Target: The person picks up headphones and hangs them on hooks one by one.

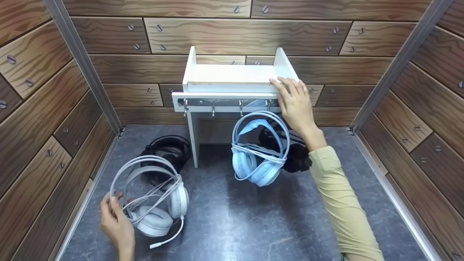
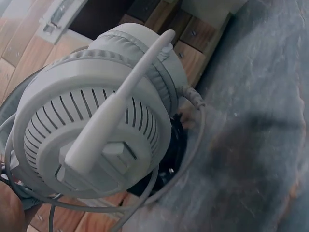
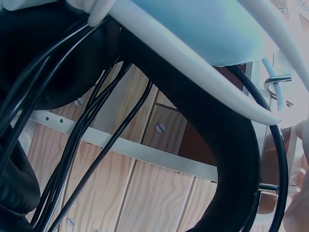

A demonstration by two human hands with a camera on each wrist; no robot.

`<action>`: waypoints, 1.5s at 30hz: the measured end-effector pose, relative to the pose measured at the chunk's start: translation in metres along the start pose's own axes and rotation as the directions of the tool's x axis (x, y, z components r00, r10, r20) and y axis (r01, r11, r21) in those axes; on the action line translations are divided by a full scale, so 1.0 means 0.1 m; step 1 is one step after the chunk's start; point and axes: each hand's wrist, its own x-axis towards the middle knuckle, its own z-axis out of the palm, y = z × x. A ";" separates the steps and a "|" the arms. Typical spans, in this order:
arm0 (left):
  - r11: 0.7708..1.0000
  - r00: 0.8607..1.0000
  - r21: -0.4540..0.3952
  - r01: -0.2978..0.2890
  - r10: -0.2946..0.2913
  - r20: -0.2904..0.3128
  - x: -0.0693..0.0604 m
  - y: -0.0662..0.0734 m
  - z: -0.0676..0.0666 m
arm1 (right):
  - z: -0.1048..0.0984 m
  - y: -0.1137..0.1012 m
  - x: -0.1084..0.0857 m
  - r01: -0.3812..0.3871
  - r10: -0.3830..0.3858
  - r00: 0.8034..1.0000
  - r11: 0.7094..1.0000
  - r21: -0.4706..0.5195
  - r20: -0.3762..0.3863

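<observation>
My left hand (image 1: 117,223) grips the white headset (image 1: 155,220), which lies just to its right; from there the hook rail (image 1: 227,103) stands farther forward and rightward. My right hand (image 1: 295,105), fingers extended, rests on the shelf (image 1: 232,73), nearer the rail.

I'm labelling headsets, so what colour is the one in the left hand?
The headset is white; the head view shows it best.

You face plank-patterned walls (image 1: 250,38) dotted with slotted screw heads (image 1: 265,9), joined by grey metal corner posts (image 1: 85,65); below you, the marbled grey worktop (image 1: 290,224) reflects bright light (image 1: 222,212).
</observation>
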 end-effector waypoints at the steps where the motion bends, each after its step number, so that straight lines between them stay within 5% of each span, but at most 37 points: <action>1: 1.000 1.000 -0.004 -0.006 0.006 0.007 0.00 0.02 0.02 | 0.00 0.00 0.00 0.000 0.000 1.000 1.000 0.000 0.000; 13: 0.997 0.991 -0.024 -0.072 0.074 0.109 -0.02 0.22 0.26 | -0.01 0.01 0.00 -0.010 0.010 1.000 1.000 -0.004 0.017; 28: 0.949 0.943 -0.314 -0.015 0.118 0.312 -0.02 0.59 0.64 | -0.02 0.00 0.01 0.001 -0.001 1.000 1.000 0.004 0.010; 38: 0.948 0.911 -0.316 -0.041 0.165 0.377 -0.02 1.19 0.89 | -0.01 0.01 0.01 -0.001 0.001 1.000 1.000 -0.002 0.014; 45: 0.952 0.897 -0.289 -0.097 0.210 0.390 0.04 1.11 1.22 | -0.01 0.02 0.01 -0.001 0.001 1.000 1.000 -0.001 0.015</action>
